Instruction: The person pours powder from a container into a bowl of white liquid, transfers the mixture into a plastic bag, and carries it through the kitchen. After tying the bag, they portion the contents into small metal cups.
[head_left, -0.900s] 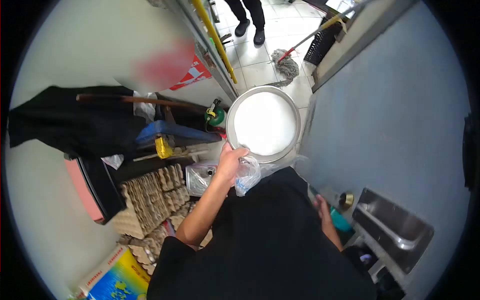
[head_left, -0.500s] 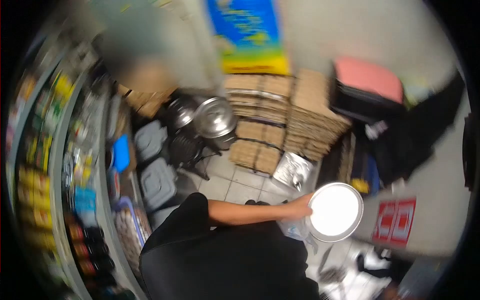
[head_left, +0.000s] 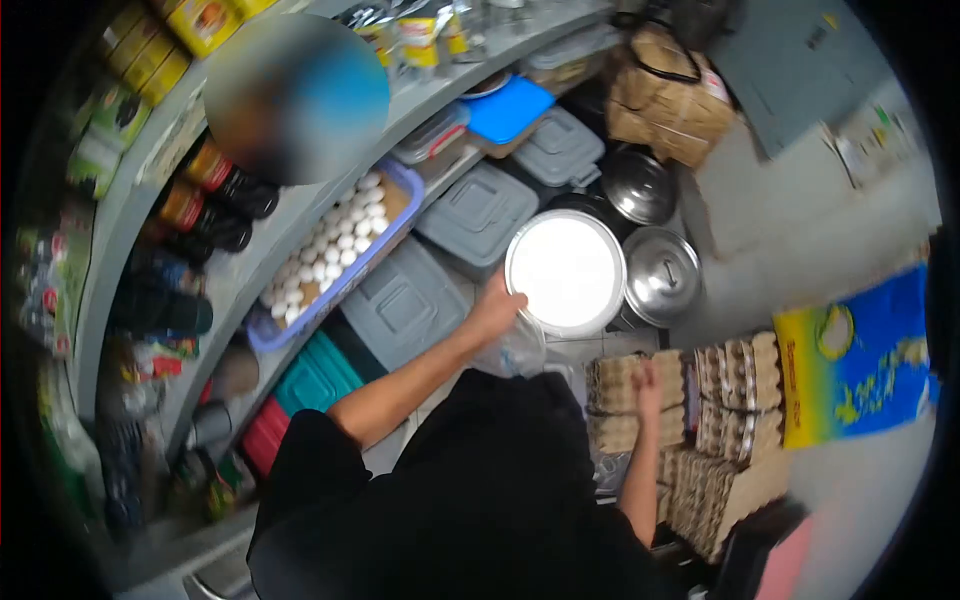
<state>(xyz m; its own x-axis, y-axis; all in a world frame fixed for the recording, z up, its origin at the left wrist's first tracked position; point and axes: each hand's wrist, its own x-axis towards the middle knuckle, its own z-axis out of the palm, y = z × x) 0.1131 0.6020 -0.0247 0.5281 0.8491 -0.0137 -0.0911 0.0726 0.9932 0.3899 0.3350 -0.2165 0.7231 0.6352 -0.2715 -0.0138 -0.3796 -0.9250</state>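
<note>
My left hand (head_left: pixel 493 312) is closed on the rim of a round metal pan (head_left: pixel 566 272), whose inside looks bright white. Below the pan, a clear plastic bag (head_left: pixel 516 350) hangs by the same hand. In this view the pan overlaps the edge of a grey lidded bin (head_left: pixel 480 212) and sits beside two steel pot lids, one nearer (head_left: pixel 662 275) and one farther (head_left: pixel 640 187). My right hand (head_left: pixel 648 388) is in front of stacked cardboard egg trays (head_left: pixel 615 425), its fingers slightly apart and nothing seen in them.
Along the left runs a grey shelf (head_left: pixel 290 250) with bottles and packets. A purple crate (head_left: pixel 408 200) holds many white eggs. Grey bins (head_left: pixel 405 300) and a teal-lidded one (head_left: pixel 318 378) stand beneath. A brown paper bag (head_left: pixel 668 100) and a blue-yellow sack (head_left: pixel 855 355) are by the wall.
My view has swung left toward the shelves and the egg crate. The pan, still in my left hand, is now over by the bins and pots. My right hand has come into view.
</note>
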